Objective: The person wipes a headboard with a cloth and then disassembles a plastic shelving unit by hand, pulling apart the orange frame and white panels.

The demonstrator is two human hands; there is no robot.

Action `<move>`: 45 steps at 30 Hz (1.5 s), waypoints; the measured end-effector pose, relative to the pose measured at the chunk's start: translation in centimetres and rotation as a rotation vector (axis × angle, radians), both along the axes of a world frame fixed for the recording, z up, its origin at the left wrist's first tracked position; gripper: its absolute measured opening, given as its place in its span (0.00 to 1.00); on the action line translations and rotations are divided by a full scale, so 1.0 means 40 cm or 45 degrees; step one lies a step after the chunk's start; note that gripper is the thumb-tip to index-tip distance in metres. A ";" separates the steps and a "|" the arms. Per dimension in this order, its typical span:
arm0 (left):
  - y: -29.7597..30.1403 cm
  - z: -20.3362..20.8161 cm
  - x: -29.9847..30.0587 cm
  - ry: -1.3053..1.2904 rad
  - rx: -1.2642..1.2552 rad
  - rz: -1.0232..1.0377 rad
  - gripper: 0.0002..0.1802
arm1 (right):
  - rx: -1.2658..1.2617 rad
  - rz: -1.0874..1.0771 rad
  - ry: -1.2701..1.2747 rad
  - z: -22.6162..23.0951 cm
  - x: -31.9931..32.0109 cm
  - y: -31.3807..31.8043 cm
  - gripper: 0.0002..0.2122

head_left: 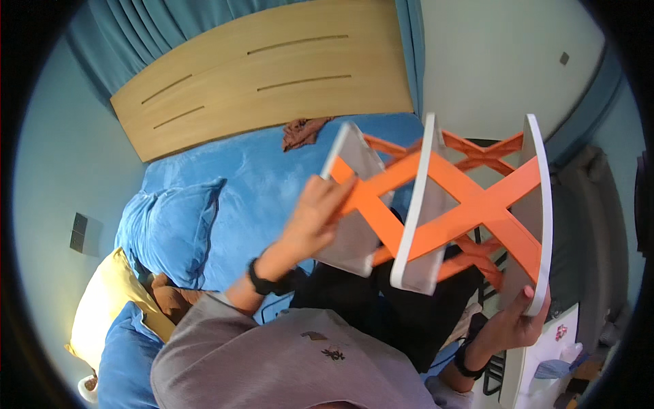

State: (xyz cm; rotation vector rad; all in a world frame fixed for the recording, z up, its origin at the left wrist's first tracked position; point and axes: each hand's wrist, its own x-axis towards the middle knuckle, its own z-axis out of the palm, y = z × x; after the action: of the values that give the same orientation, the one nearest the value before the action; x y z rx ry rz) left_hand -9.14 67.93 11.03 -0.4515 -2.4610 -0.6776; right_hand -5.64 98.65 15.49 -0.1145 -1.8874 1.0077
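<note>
Far left: a yellow pillow (102,310) with a soft, plush-looking cover, and just beside it a blue pillow (167,228) of velvety, creased fabric, resting on a blue bed cover (255,198) with the same short nap. Behind the bed, a pale wood-grain headboard (272,75), arched along its top edge and cut with narrow slots; near its foot, a crumpled brown cloth (300,134). Centre: the left hand (315,218), a black band (257,278) at its wrist, is closed on the left end of the rack (477,204), fingers at an orange brace; its thumb cannot be made out. The rack is held up in front of the body, above the dark-clothed lap. Its long axis runs left to right across the view, roughly level; three panels stand crosswise to it, edges up the view, the middle one leaning right at its top. Panels: thin, flat, pale grey-white, smooth, with rounded corners. Braces: flat orange bars with a matte look, crossing in X shapes on the near and far sides. Right: the right hand (519,324) is clamped on the lower corner of the right panel (544,204), thumb on its inner side. Beyond it, a smooth white tabletop (531,378).
</note>
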 end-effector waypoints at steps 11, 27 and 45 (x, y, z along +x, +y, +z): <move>-0.181 0.077 0.131 -0.044 -0.605 0.334 0.29 | 0.020 1.078 -0.178 -0.189 0.048 -0.104 0.20; -0.217 0.064 0.088 0.036 -0.792 0.408 0.27 | 0.645 1.535 0.280 -0.131 -0.059 -0.240 0.14; 0.146 0.020 0.096 0.228 -0.493 -0.670 0.10 | 0.983 1.311 0.677 -0.172 0.071 -0.260 0.14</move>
State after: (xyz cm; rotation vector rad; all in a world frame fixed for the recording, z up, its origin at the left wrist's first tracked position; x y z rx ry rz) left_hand -5.30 73.76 11.82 -1.2805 -2.3071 -0.3256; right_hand -2.78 88.26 8.61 1.5389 -1.6491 0.7171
